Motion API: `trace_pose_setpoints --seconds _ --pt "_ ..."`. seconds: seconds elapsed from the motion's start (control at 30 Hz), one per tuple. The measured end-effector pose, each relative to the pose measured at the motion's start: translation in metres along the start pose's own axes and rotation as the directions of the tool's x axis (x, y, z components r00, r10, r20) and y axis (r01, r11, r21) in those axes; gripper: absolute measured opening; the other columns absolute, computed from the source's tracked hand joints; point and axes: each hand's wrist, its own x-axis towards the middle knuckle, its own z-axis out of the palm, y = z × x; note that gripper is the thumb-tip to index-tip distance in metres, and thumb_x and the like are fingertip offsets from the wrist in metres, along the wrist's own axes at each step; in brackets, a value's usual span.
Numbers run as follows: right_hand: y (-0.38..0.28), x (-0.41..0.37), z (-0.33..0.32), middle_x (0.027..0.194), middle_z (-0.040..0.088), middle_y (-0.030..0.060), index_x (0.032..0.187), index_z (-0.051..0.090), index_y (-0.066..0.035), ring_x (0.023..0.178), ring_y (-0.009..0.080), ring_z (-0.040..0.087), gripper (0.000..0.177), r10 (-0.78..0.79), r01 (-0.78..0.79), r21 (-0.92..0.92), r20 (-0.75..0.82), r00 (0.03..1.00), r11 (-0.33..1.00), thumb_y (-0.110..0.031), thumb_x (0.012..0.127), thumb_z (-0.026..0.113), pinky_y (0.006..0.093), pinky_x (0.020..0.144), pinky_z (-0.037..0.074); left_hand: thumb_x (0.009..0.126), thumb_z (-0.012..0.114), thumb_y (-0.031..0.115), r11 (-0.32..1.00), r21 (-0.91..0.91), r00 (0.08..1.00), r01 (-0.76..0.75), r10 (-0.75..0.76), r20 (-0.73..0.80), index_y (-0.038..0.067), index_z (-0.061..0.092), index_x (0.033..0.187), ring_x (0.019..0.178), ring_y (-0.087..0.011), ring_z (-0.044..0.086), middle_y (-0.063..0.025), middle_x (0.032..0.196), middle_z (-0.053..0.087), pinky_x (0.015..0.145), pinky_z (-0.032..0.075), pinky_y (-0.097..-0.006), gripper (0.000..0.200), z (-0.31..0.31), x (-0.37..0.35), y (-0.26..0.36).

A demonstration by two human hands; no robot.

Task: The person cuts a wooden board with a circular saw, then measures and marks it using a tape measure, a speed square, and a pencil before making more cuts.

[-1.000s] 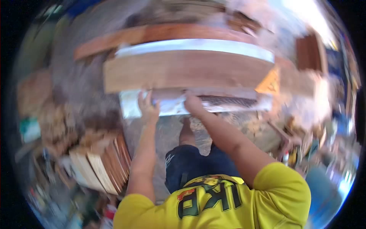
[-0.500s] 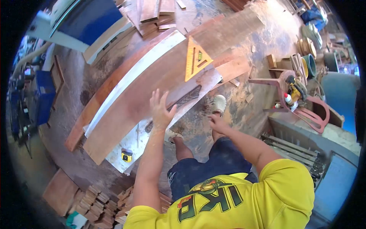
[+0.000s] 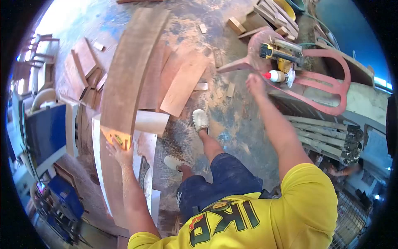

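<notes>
My left hand (image 3: 120, 154) touches the lower edge of a yellow triangular speed square (image 3: 117, 138), its fingers apart. The square lies across a long curved wooden board (image 3: 128, 70). Out to the right, my right hand (image 3: 256, 86) has its fingers curled in; whatever they may hold is hidden. Close beside it, on a pink plastic chair (image 3: 327, 81), are a white glue bottle with a red tip (image 3: 277, 76) and a yellow-and-black power tool (image 3: 282, 57). A white panel (image 3: 145, 166) shows beneath the board, with a dark curved piece (image 3: 144, 170) on it.
Thin wooden offcuts (image 3: 184, 85) lie on the dusty floor (image 3: 224, 137) between the board and the chair. More wood pieces (image 3: 85, 66) are stacked at the left. Blue-panelled equipment (image 3: 45, 133) stands at far left. Wooden slats (image 3: 319, 133) lie below the chair.
The view has turned right. My left hand has moved from above the board to the speed square. My right hand has reached out toward the chair.
</notes>
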Motion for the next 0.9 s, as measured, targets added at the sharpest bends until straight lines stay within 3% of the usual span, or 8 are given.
trace_pose_setpoints --seconds 0.07,0.13,0.23,0.3,0.4,0.47,0.53,0.9 --pt "0.007 0.076 -0.037 0.063 0.059 0.0050 0.075 0.057 -0.010 0.051 0.0117 0.052 0.041 0.050 0.027 0.448 -0.159 0.986 0.893 -0.040 0.101 0.048 0.0268 0.046 0.042 0.068 0.081 0.049 0.999 0.031 0.999 -0.016 0.018 -0.040 0.014 0.014 0.156 0.140 -0.0543 0.019 -0.0318 0.155 0.015 0.106 0.022 -0.0695 0.115 0.009 0.003 -0.008" --pt "0.004 0.129 -0.079 0.066 0.061 0.0085 0.079 0.059 -0.003 0.053 0.0224 0.055 0.066 0.395 -0.194 0.656 -0.173 0.902 0.730 -0.064 0.096 0.040 0.0400 0.054 0.049 0.068 0.080 0.049 0.998 0.061 0.999 -0.032 0.033 -0.009 0.013 0.013 0.155 0.140 -0.0546 0.018 -0.0318 0.155 0.014 0.105 0.022 -0.0693 0.116 0.014 0.005 -0.009" --pt "0.013 0.187 -0.113 0.116 0.050 0.0098 0.120 0.045 -0.009 0.101 0.0303 0.048 0.053 0.296 0.069 0.771 -0.323 0.899 0.633 -0.055 0.097 0.039 0.0522 0.088 0.039 0.070 0.080 0.051 0.993 0.105 0.996 -0.055 0.046 0.081 0.010 0.008 0.156 0.140 -0.0548 0.015 -0.0346 0.154 0.011 0.106 0.024 -0.0669 0.119 0.002 0.002 -0.011" --pt "0.018 0.211 -0.136 0.149 0.043 0.0107 0.148 0.036 -0.012 0.133 0.0355 0.044 0.062 0.200 0.168 0.798 -0.339 0.919 0.578 -0.049 0.098 0.038 0.0603 0.111 0.032 0.071 0.079 0.051 0.992 0.097 0.994 -0.077 0.069 0.082 0.011 0.004 0.156 0.141 -0.0540 0.013 -0.0343 0.155 0.009 0.107 0.022 -0.0663 0.120 0.003 0.001 -0.013" --pt "0.043 0.256 -0.159 0.143 0.049 0.0163 0.142 0.046 -0.007 0.127 0.0362 0.051 0.066 0.297 0.065 0.827 -0.273 0.915 0.558 -0.054 0.096 0.033 0.0550 0.106 0.042 0.071 0.080 0.050 0.994 0.087 0.980 0.066 -0.081 0.184 0.013 0.001 0.156 0.144 -0.0516 0.006 -0.0318 0.157 0.004 0.111 0.016 -0.0668 0.122 -0.003 0.003 -0.003" --pt "0.039 0.252 -0.152 0.131 0.058 0.0151 0.134 0.052 -0.003 0.118 0.0344 0.057 0.055 0.483 0.013 0.825 -0.343 0.806 0.565 -0.042 0.096 0.048 0.0485 0.100 0.048 0.071 0.080 0.049 0.992 0.089 0.979 0.087 -0.102 0.176 0.013 0.000 0.156 0.145 -0.0512 0.004 -0.0316 0.157 0.002 0.111 0.015 -0.0668 0.122 -0.004 0.001 -0.002" --pt "0.041 0.258 -0.150 0.127 0.058 0.0143 0.131 0.052 -0.003 0.114 0.0331 0.057 0.051 0.483 0.007 0.822 -0.341 0.807 0.569 -0.040 0.095 0.048 0.0472 0.098 0.048 0.071 0.081 0.047 0.995 0.069 0.983 0.067 -0.077 0.164 0.013 -0.001 0.156 0.145 -0.0508 0.004 -0.0310 0.157 -0.001 0.111 0.014 -0.0674 0.124 -0.004 0.002 0.001" --pt "-0.032 0.170 -0.138 0.082 0.057 0.0062 0.094 0.055 -0.004 0.073 0.0191 0.056 0.010 0.109 0.033 0.493 -0.257 0.960 0.870 -0.013 0.089 0.058 0.0330 0.072 0.049 0.069 0.079 0.054 0.992 0.012 0.988 0.125 -0.125 0.091 0.013 0.006 0.156 0.145 -0.0502 0.006 -0.0296 0.157 0.003 0.110 0.014 -0.0692 0.121 -0.005 0.004 0.006"
